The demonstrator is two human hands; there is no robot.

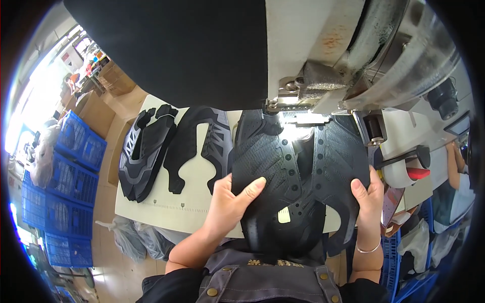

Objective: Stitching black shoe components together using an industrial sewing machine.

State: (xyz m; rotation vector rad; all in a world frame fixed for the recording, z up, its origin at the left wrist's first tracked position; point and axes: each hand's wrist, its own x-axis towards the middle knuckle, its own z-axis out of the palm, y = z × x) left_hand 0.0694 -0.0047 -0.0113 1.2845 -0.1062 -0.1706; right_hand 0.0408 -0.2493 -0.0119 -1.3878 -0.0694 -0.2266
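Observation:
A black shoe upper [262, 156] with a row of eyelets down each side lies spread beneath the head of a sewing machine [303, 86]. My left hand [233, 199] holds its left edge, thumb on top and fingers mostly hidden underneath. On the opposite edge, my right hand [368, 197] grips it the same way. Dark curved parts of the upper hang toward my apron. A lamp lights the middle of the piece near the machine's foot; glare hides the exact needle point.
Left on the white table [151, 214] are a flat black upper piece [184, 136] and a stack of grey-and-black uppers [146, 156]. Blue crates [70, 192] and cardboard boxes stand beyond. A thread spool [374, 129] hangs at the machine's right; another person's arm [454, 161] shows far right.

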